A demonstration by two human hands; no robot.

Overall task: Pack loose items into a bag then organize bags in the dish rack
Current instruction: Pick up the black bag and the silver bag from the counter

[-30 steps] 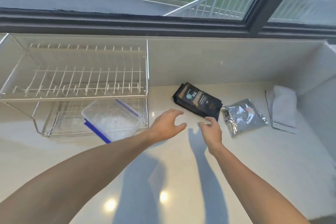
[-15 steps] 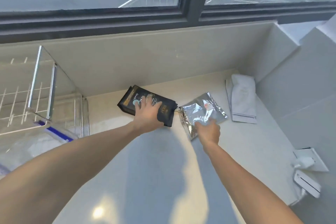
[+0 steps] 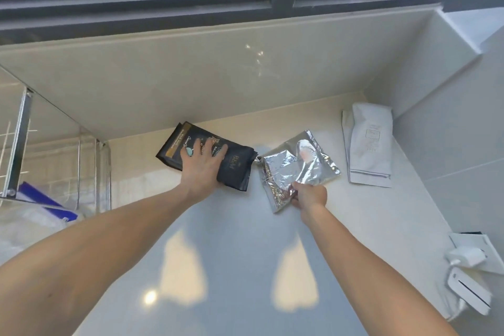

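A black pouch (image 3: 237, 169) with gold lettering lies flat on the white counter near the back wall. My left hand (image 3: 201, 169) rests on it, fingers spread over its top and the thumb side at its near edge. Right of it lies a crinkled silver foil bag (image 3: 297, 166). My right hand (image 3: 309, 195) pinches that bag's near edge with closed fingers. A white flat pouch (image 3: 368, 147) lies further right by the side wall. The wire dish rack (image 3: 19, 142) stands at the far left, partly cut off, with a clear zip bag with a blue strip (image 3: 41, 204) under it.
A tiled back wall and a dark window frame run behind the counter. A side wall closes the right end. A white wall socket with a plugged adapter (image 3: 469, 256) and a white device (image 3: 469, 292) sit at the lower right.
Both hands reached forward from above the bare counter onto the bags: the left came down on the black pouch, the right closed on the foil bag's near edge. The view swung right.
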